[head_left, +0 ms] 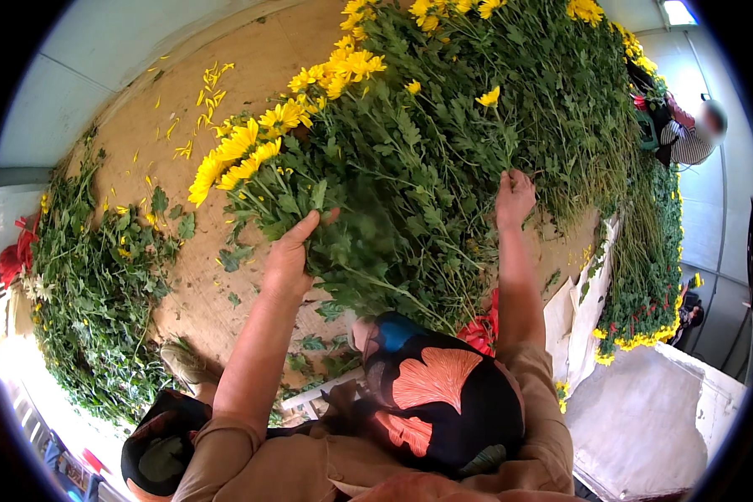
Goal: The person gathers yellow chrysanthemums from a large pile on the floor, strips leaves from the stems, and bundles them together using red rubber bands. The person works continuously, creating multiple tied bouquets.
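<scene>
While yellow flower bunch point(253, 163) sat at left edge of flower heap point(443, 159), left hand point(291, 255) gripped its stems, fingers closed. Right hand point(515, 197) pinched single yellow flower point(489, 97) by stem, fingertips together. Heap covered much of brown floor point(205, 284). Leafy pile point(100, 309) lay along floor's left edge. Co-worker point(690, 138) was past heap's right edge.

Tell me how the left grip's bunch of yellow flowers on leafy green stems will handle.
The yellow flower bunch is probably light, its green stems being thin. Its blooms may shed: loose yellow petals lie nearby. Its green leaves, crowding neighbouring leafy stems, might snag.
</scene>
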{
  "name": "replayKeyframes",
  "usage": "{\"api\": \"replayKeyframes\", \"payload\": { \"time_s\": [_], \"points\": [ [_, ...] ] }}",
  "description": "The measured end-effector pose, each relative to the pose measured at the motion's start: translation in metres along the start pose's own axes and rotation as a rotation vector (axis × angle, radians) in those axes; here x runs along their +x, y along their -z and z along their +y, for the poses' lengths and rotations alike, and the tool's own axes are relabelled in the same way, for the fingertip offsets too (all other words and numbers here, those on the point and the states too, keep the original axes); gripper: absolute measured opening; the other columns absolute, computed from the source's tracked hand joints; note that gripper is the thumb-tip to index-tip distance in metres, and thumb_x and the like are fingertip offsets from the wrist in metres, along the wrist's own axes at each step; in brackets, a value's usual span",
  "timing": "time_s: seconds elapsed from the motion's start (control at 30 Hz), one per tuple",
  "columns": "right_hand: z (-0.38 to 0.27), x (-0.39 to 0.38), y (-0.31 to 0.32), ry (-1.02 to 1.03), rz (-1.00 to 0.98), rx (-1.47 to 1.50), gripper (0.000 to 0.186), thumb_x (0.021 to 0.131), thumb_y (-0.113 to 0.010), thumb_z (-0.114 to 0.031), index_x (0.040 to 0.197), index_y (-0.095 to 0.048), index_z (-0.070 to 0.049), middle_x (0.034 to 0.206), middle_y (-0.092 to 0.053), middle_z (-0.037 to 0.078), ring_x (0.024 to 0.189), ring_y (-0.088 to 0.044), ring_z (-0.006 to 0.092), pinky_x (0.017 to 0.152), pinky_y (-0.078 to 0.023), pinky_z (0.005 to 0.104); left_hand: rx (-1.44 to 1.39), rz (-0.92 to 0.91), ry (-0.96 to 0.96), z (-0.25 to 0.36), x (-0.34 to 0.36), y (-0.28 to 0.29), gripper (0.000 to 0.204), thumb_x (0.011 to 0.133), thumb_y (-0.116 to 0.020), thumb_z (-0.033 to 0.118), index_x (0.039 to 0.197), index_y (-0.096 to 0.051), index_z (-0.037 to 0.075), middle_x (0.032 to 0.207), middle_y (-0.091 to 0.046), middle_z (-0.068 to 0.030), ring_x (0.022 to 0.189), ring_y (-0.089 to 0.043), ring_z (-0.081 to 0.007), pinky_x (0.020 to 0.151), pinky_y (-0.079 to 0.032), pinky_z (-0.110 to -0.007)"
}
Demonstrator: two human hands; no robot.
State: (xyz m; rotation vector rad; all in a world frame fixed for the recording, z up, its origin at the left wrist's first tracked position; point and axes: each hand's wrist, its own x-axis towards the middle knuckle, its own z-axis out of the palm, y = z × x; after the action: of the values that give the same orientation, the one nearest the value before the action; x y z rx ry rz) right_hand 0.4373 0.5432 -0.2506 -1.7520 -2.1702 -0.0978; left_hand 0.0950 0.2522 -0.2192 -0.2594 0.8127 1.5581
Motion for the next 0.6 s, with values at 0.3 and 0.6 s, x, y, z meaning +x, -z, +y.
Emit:
{"api": "replayKeyframes", "payload": {
  "time_s": [0.3, 0.6],
  "points": [
    [-0.197, -0.075, 0.101, 0.438, -0.139, 0.634, 0.02, 0.094, -0.071, -0.007, 0.113, -0.074, -0.002, 0.083, -0.07, 0.013, 0.065, -0.063, 0.0202, 0.061, -0.051, 0.0314, -0.038, -0.002, 0.117, 0.001, 0.002, 0.01, 0.046, 0.103, -0.06, 0.027, 0.138, -0.057, -0.003, 0.13, -0.069, -0.0183, 0.11, -0.071, -0.0272, 0.095, -0.06, -0.043],
    [-0.271, -0.128, 0.083, 0.488, -0.207, 0.698, 0.038, 0.085, -0.073, 0.003, 0.121, -0.073, -0.006, 0.077, -0.065, 0.01, 0.059, -0.062, 0.0249, 0.056, -0.051, 0.0352, -0.159, 0.064, 0.098, -0.005, -0.001, 0.014, 0.036, 0.104, -0.06, 0.021, 0.134, -0.061, 0.001, 0.122, -0.071, -0.0109, 0.109, -0.067, -0.0232, 0.096, -0.054, -0.04]
  ]
}}
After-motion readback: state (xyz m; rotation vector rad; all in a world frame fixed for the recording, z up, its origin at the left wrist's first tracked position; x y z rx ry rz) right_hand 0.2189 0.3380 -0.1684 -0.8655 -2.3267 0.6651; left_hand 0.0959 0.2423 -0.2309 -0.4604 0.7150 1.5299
